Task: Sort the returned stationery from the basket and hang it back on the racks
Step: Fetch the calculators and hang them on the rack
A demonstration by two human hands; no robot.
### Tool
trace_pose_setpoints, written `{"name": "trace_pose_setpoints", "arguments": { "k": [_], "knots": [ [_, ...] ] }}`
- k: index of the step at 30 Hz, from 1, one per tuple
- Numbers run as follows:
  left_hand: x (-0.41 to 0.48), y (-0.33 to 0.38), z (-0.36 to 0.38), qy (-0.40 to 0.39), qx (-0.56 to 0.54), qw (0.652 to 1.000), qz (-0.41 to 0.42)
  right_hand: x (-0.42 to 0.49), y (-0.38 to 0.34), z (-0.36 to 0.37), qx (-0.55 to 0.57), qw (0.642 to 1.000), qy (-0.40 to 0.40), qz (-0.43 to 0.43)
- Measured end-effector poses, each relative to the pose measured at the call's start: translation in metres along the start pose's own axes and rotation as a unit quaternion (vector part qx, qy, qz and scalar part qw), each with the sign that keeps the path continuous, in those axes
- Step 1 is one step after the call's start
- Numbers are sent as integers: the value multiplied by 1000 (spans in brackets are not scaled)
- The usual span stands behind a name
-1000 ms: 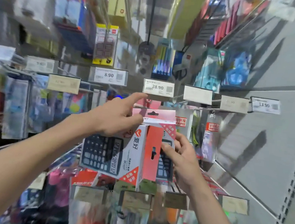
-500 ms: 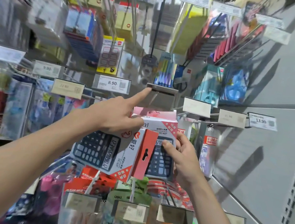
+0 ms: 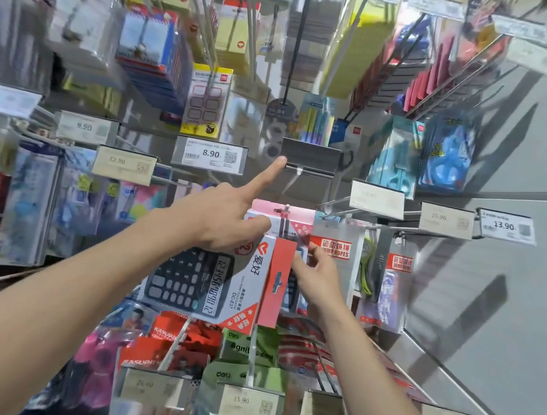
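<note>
Head view, left hand [image 3: 219,221] gripping calculator box [image 3: 208,285], forefinger [image 3: 265,176] touching price tag [image 3: 310,158]

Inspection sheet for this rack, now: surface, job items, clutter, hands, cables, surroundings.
Surface: no table seen; a wall rack, densely hung.
Job's things: calculator box, tilted, its hang tab off the hook; hung pack on that hook.
Clutter: nothing seen loose.
Hands: left hand grips the box, forefinger tipping up the price tag; right hand pinches the hung pack.
Cables: nothing seen.
Surroundings: grey panel at right; basket not in view.
</note>
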State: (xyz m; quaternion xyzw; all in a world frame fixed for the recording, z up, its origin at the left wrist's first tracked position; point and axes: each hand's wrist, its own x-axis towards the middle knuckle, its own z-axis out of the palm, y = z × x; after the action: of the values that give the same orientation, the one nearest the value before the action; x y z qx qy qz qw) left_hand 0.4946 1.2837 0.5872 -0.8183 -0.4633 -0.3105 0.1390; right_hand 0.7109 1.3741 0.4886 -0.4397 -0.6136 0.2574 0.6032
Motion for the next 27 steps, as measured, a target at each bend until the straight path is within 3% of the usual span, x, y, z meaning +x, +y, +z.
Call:
{"name": "trace_pose_setpoints", "arguments": {
  "k": [13,18,23,27],
  "knots": [
    [-2,-2,6,22,-11,1000,-7,55,19,11,-62,992,-60,91],
    [-2,4,9,32,-44,998,-19,-13,-11,-8,-163,985,-58,20],
    [-8,9,14,41,-98,994,-25,-83,-17,-28,-103,961,-253,42],
    [-6,17,14,61,-135,988,-37,-129,-15,-33,-65,946,-309,73]
  ]
}}
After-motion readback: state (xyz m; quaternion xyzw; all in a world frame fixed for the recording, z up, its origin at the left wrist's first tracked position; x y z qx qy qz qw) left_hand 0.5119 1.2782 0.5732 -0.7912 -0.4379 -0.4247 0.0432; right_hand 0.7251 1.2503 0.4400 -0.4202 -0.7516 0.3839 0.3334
